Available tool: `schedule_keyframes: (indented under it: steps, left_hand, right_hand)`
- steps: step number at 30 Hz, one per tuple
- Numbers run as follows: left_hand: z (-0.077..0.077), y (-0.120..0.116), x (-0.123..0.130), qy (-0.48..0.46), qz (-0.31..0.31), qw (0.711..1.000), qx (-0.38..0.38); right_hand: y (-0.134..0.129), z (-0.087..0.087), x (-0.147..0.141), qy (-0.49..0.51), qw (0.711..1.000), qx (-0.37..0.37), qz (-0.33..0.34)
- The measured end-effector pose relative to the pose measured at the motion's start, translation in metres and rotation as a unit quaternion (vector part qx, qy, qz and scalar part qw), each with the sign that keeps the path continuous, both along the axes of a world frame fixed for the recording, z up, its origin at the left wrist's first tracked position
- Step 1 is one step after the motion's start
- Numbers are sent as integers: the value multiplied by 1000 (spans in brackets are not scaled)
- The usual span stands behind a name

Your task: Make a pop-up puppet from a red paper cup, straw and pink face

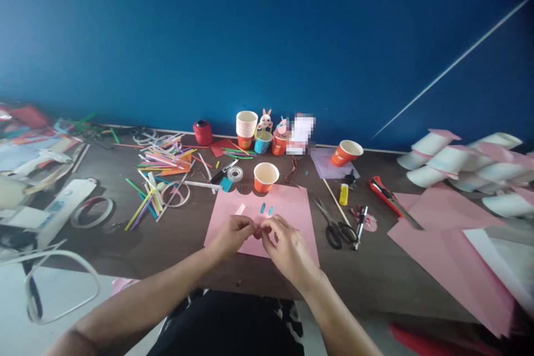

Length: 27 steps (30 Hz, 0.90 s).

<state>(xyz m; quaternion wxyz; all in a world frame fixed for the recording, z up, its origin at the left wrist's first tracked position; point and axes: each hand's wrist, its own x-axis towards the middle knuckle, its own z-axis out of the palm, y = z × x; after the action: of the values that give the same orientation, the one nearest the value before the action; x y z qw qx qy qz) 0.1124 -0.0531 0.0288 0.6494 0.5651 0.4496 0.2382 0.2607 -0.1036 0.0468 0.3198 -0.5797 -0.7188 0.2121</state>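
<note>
Both of my hands meet over a pink sheet of paper (221,222) on the dark table. My left hand (234,235) is closed in a pinch, its fingertips touching those of my right hand (290,246), also pinched. Whatever sits between the fingers is too small and hidden to name. Just beyond the fingertips, two small blue paper pieces (262,208) lie on the sheet. A pale pink strip (241,209) rests left of them. An orange-red paper cup (265,182) stands upright at the sheet's far edge.
Scissors (334,227), a yellow lighter (344,194) and a red utility knife (390,200) lie to the right. Colourful strips (167,158) and a tape roll (235,174) are on the left. Stacked cups (246,128) stand by the blue wall.
</note>
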Motion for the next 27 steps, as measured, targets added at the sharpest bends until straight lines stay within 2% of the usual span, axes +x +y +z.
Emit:
schedule_keyframes:
  steps: [4,10,14,27]
  left_hand:
    - [1,0,-1,6,1,1000,16]
    - [1,0,-2,6,1,1000,15]
    - [1,0,-3,-1,1,1000,11]
    - [-2,-1,-3,-27,15,998,-49]
  right_hand:
    - [0,3,2,-35,999,-5,12]
    - [0,5,3,2,999,-21,27]
    - [0,3,4,-18,999,-22,25]
    - [-2,1,4,0,1000,-26,15]
